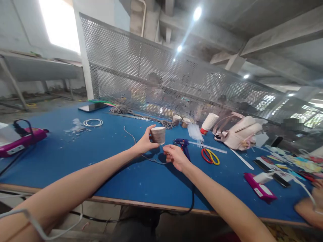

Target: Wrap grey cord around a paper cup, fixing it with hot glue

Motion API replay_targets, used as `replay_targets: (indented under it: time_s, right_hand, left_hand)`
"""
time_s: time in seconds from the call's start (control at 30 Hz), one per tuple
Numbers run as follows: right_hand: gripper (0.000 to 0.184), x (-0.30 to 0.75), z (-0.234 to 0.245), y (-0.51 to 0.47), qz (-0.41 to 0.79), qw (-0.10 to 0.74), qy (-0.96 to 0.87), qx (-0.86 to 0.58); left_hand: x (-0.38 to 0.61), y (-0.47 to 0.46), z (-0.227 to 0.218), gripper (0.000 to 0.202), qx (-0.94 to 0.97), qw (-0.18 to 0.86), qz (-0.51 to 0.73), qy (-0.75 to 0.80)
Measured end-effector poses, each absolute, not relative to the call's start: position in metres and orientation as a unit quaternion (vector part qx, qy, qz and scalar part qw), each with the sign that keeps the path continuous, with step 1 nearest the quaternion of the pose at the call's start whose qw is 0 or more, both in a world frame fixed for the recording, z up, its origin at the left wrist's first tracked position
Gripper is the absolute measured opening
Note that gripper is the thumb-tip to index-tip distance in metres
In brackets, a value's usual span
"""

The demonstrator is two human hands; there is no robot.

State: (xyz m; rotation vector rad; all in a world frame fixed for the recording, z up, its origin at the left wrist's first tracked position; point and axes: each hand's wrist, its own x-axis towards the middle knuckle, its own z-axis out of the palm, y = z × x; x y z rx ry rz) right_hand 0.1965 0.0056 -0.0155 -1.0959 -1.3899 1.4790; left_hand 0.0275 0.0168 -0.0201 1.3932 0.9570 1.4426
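Observation:
A paper cup (158,135) wound with grey cord is held up above the blue table by my left hand (146,142), its thumb and fingers around the cup's left side. Just below the cup, my right hand (176,156) pinches the loose grey cord (153,160), which trails over the table to the left. To the right of the cup lies a blue glue gun (182,142) with a clear glue stick (208,146) in line behind it. Scissors (210,156) with red and yellow handles lie farther right.
Behind are a heap of grey cord (121,109), two cord-wrapped cups (185,122), stacked paper cups (210,123) and a pink bag (238,132). Magenta power strips (259,188) sit at both sides. A perforated metal screen (151,64) closes the far edge. Another person's arm (309,208) rests at right.

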Motion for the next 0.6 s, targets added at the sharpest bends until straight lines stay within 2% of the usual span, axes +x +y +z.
replay_targets:
  time_s: [0.27, 0.6]
  right_hand:
    - [0.021, 0.201, -0.027, 0.003, 0.471, 0.466, -0.600, -0.449]
    - [0.021, 0.204, -0.022, -0.011, 0.399, 0.486, -0.639, -0.443]
  left_hand:
    - [0.029, 0.005, -0.021, 0.094, 0.552, 0.500, 0.527, 0.409]
    - [0.029, -0.002, -0.020, 0.092, 0.541, 0.517, 0.510, 0.425]
